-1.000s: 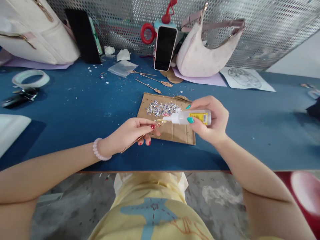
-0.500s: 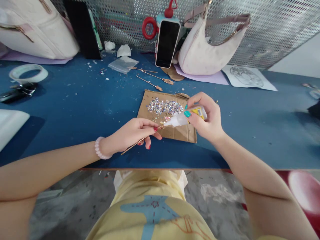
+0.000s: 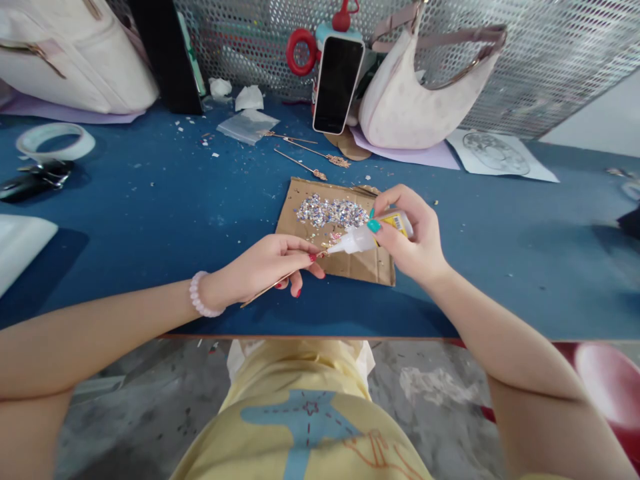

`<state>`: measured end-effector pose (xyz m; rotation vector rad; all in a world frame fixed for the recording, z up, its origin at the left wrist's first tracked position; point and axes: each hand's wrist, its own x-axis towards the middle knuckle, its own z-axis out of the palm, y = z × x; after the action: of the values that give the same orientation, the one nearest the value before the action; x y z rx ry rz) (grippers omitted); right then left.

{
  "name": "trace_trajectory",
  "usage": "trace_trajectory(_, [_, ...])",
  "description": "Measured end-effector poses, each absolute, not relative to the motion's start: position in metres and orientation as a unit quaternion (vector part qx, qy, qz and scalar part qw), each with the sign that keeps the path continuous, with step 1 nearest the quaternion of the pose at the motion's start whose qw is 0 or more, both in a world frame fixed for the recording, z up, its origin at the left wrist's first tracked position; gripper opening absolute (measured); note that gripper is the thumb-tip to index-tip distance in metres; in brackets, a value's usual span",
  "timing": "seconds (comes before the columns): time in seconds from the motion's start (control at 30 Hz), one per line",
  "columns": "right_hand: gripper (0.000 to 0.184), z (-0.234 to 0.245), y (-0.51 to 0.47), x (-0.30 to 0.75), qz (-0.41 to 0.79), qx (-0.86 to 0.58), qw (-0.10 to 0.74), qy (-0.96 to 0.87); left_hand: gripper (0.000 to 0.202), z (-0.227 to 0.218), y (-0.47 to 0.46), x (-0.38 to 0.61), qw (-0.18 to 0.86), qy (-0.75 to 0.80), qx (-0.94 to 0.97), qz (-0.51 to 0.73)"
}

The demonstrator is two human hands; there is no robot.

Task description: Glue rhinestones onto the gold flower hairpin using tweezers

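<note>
At the near edge of the blue table [image 3: 150, 213], the left hand [image 3: 270, 267] is closed in a pinch, thumb and fingers gripping a thin gold hairpin [image 3: 260, 293] whose decorated head sits over the near-left corner of a cardboard scrap [image 3: 365, 267]. A pale bead bracelet [image 3: 200, 297] circles that wrist. The right hand [image 3: 417, 240] is wrapped around a small glue bottle [image 3: 353, 241], its fingers curled over the yellow label and its white nozzle tipped down to the pin's head, touching it or just short (too fine to tell).

By the look of it the gluing is mid-way: glue is going onto this pin's head, and no sparkle appears fixed on it yet.

Farther back on the cardboard lies one heap of silver sequins [image 3: 330, 212]. Beyond the cardboard, three more gold pins [image 3: 300, 163] lie loose, which makes four counting the held one.

Along the far edge stand one phone [image 3: 337, 83] and one pale handbag [image 3: 410, 107]. One tape roll [image 3: 55, 141] lies toward the left edge.
</note>
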<state>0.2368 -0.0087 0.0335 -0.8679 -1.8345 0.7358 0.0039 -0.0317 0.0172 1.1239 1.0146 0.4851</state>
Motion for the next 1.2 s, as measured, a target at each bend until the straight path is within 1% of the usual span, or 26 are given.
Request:
trace_trajectory(0.1, [0.014,0.030,-0.008,0.237,0.314,-0.348,0.486,-0.737,0.017,0.018,-0.032,0.002,0.688,0.447,0.527,0.221])
trace_trajectory(0.17, [0.017,0.027,-0.006,0.238,0.328,-0.345,0.514,-0.714,0.018,0.019,-0.033,0.001,0.661,0.438,0.562,0.235])
trace_trajectory(0.3, [0.028,0.024,0.000,0.241,0.406,-0.325,0.559,-0.646,0.015,0.024,-0.037,-0.001,0.593,0.423,0.615,0.303])
trace_trajectory(0.47, [0.031,0.031,0.006,0.243,0.541,-0.266,0.545,-0.583,0.014,0.029,-0.045,-0.002,0.528,0.406,0.633,0.394])
trace_trajectory(0.63, [0.040,0.030,0.008,0.243,0.585,-0.258,0.530,-0.557,0.017,0.030,-0.048,-0.003,0.498,0.404,0.633,0.433])
trace_trajectory(0.7, [0.043,0.027,0.007,0.243,0.586,-0.259,0.524,-0.562,0.017,0.030,-0.048,-0.004,0.501,0.401,0.627,0.442])
trace_trajectory(0.8, [0.042,0.025,0.009,0.245,0.574,-0.271,0.511,-0.581,0.019,0.028,-0.046,-0.004,0.529,0.404,0.606,0.435])
trace_trajectory(0.9, [0.043,0.026,0.016,0.248,0.549,-0.274,0.514,-0.599,0.019,0.027,-0.041,-0.004,0.589,0.398,0.559,0.427])
trace_trajectory(1.0, [0.040,0.026,0.030,0.257,0.511,-0.280,0.541,-0.606,0.016,0.026,-0.034,-0.005,0.644,0.399,0.500,0.420])
trace_trajectory(1.13, [0.032,0.017,0.057,0.282,0.460,-0.352,0.568,-0.585,0.016,0.028,-0.030,-0.005,0.667,0.407,0.462,0.420])
trace_trajectory(1.2, [0.037,0.008,0.071,0.299,0.391,-0.412,0.580,-0.583,0.014,0.029,-0.031,-0.006,0.671,0.401,0.461,0.420])
